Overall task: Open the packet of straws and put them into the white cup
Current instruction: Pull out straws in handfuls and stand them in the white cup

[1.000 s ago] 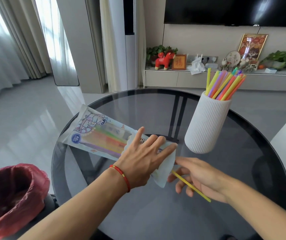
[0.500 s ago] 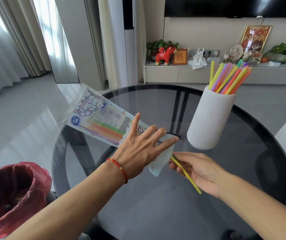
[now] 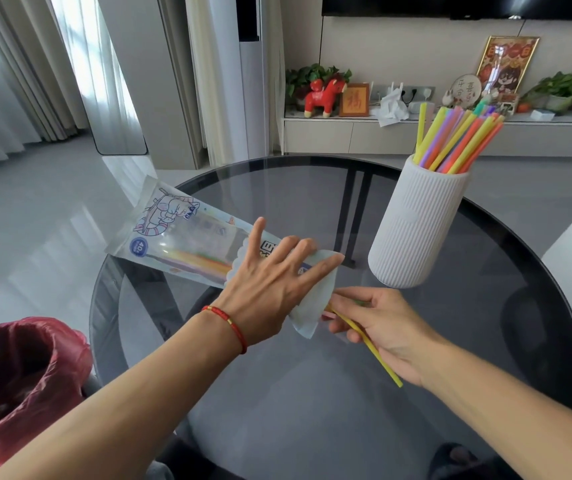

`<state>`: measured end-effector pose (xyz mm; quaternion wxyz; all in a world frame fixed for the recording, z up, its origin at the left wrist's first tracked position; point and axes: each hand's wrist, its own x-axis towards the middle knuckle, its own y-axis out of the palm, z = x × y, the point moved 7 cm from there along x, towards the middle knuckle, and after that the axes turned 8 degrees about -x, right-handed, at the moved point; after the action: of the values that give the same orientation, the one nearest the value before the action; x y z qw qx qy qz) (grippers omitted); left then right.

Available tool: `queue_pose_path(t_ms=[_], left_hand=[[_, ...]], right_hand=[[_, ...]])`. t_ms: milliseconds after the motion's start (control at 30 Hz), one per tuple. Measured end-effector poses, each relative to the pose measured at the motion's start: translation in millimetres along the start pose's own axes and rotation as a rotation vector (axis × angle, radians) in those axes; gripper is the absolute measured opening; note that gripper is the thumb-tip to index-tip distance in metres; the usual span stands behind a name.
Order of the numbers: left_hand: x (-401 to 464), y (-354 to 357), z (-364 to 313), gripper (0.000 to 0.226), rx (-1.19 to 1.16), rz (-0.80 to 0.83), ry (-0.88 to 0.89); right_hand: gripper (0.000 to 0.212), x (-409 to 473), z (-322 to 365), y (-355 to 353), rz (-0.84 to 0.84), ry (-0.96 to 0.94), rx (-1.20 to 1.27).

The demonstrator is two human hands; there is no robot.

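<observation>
Packet (image 3: 187,244) long axis diagonal, mouth toward right hand (image 3: 378,323), pinned flat on table (image 3: 312,393) under spread left hand (image 3: 270,282). Right fingers (image 3: 346,299) curled round yellow straw (image 3: 367,344) at mouth. Cup (image 3: 416,226) beyond right fingers.

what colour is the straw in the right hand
Yellow straw, gripped by the right hand; head view.

Both forearms are bare, no sleeves showing. Only thing worn is a thin red string bracelet with a small gold bead (image 3: 229,327), on the left wrist, back from the fingers (image 3: 289,249).
</observation>
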<state>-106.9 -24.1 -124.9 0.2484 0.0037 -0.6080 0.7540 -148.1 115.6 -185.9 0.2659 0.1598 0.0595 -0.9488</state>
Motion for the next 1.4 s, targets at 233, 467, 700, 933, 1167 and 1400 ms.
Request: queue_pose_path(t_ms=[233, 467, 700, 933, 1167, 1400], left_hand=[[-14.3, 16.4, 24.1, 0.115, -0.083, 0.164, -0.156], [-22.0, 26.6, 26.9, 0.126, -0.257, 0.332, -0.149], [-17.7, 17.0, 3.9, 0.092, -0.522, 0.294, -0.131], [-4.3, 12.0, -17.6, 0.036, -0.407, 0.163, -0.130], [0.9, 4.8, -5.4, 0.033, -0.437, 0.036, -0.293], [4.7, -1.2, -28.6, 0.027, -0.412, -0.029, -0.246]], right_hand=[[0.013, -2.9, 24.5, -40.1, -0.103, -0.083, -0.124], [0.014, -12.9, 20.5, -74.2, -0.125, -0.015, -0.229], [0.013, -19.2, 27.7, -66.0, -0.105, -0.107, -0.280], [0.038, -34.3, 30.1, -69.4, 0.227, 0.109, 0.113], [0.047, -33.2, 37.1, -62.5, 0.246, -0.034, 0.497], [0.013, -15.0, 32.7, -7.7, -0.132, -0.136, 0.376]])
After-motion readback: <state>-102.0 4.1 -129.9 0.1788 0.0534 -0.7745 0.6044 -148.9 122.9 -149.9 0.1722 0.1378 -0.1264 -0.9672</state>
